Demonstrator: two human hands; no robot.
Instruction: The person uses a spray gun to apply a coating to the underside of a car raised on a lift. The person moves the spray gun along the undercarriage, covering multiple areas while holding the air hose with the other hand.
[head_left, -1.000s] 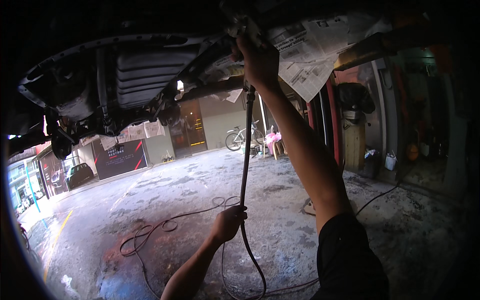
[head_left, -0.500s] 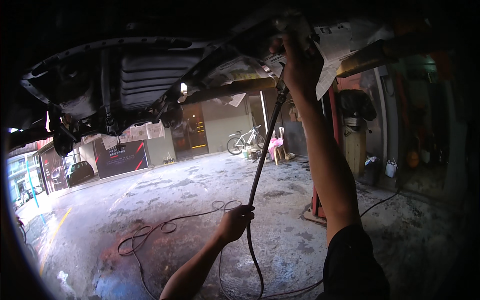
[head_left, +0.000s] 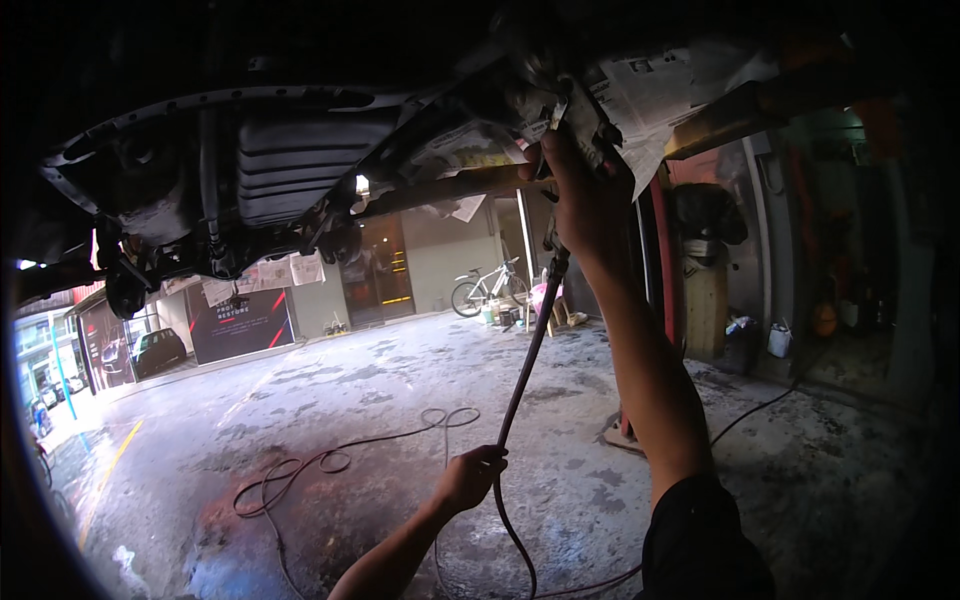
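Note:
Above the floor, my right hand [head_left: 592, 205] is raised toward the dark car underbody [head_left: 310, 160], its fingers wrapped round what looks like an air spray gun [head_left: 553, 112]. The gun's body is dim and partly hidden by the hand and shadow. From a fitting under its handle, a dark hose [head_left: 530, 365] slants down to the left. Lower down, my left hand [head_left: 470, 482] is closed round this hose, which runs on to the floor. Newspaper sheets [head_left: 650, 90] hang beside the gun, covering parts near the underbody.
A long lift arm [head_left: 715, 125] crosses under the car on the right, near a red post [head_left: 656, 240]. Loops of hose [head_left: 330, 455] lie on the stained concrete floor [head_left: 370, 385]. A bicycle [head_left: 490, 288] leans by the far wall, next to small containers.
My right hand has come down and slightly left with the spray gun, showing more of it. My left hand has dropped a little, still closed on the hose.

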